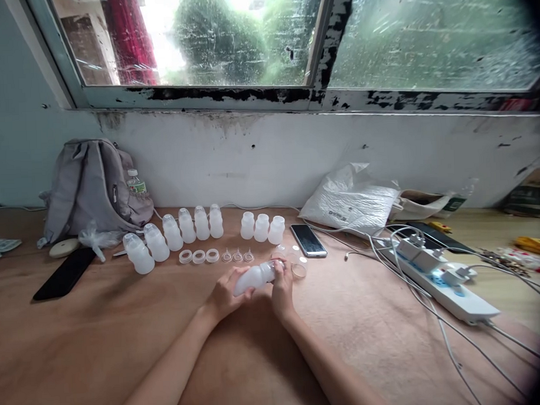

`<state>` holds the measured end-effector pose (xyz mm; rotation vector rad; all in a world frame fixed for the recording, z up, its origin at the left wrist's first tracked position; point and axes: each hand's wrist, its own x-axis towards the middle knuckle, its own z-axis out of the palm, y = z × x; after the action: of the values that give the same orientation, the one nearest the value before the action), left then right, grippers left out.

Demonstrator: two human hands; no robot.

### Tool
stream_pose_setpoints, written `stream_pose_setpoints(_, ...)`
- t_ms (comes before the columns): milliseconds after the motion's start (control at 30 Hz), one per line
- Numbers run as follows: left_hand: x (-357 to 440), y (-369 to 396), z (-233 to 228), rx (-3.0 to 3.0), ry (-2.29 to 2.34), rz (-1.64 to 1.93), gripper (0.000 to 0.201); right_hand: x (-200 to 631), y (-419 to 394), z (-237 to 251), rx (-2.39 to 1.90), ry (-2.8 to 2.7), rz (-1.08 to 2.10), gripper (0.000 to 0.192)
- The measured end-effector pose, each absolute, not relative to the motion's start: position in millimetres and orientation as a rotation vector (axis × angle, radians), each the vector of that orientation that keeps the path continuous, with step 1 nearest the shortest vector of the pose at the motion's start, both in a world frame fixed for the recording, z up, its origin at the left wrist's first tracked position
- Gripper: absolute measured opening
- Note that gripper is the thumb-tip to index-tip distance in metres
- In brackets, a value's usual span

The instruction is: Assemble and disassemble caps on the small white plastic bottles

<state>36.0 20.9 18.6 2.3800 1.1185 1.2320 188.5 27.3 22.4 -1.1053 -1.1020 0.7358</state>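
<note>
Translucent white bottle [255, 277] (contents not discernible) lying tilted above the table [124, 349], near the phone [308, 240]. Left hand [223, 295] grips its body; right hand [282, 283] closes on its neck end. Six capped bottles [173, 234] stand behind, three uncapped bottles [262, 226] beside them.

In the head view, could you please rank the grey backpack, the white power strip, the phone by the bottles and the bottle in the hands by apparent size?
1. grey backpack
2. white power strip, though it lies nearer the camera
3. and 4. bottle held by both hands and phone: too alike to rank
</note>
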Motion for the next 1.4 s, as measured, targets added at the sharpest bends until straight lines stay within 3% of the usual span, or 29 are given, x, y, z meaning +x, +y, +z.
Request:
stream_pose_setpoints(200,13,36,18,2.357,1.221,1.365,0.040,180,27,49,-1.090,-1.322,0.786,0.032)
stream_pose_setpoints(333,8,51,13,2.073,1.553,1.691,0.042,176,56,80,-1.121,-1.516,0.523,0.032)
stream_pose_setpoints(433,-5,61,8,1.907,1.749,1.769,0.032,168,91,98,-1.147,-1.673,0.322,0.032)
stream_pose_setpoints(600,-28,72,3,1.942,1.958,1.728,0.018,144,146,106,-1.447,-1.889,0.136,0.031)
stream_pose_setpoints(933,-24,69,2,2.065,2.120,1.349,0.017,113,202,97,-1.564,-2.025,0.127,0.030)
stream_pose_setpoints(1167,-14,60,6,2.101,2.252,1.060,0.026,109,208,96,-1.557,-1.994,0.115,0.029)
stream_pose_setpoints(1300,-15,60,3,2.104,2.226,1.055,0.020,114,193,96,-1.437,-1.934,0.095,0.034)
stream_pose_setpoints(1400,-15,60,2,2.135,2.174,1.112,0.013,128,169,86,-1.274,-1.853,0.116,0.028)
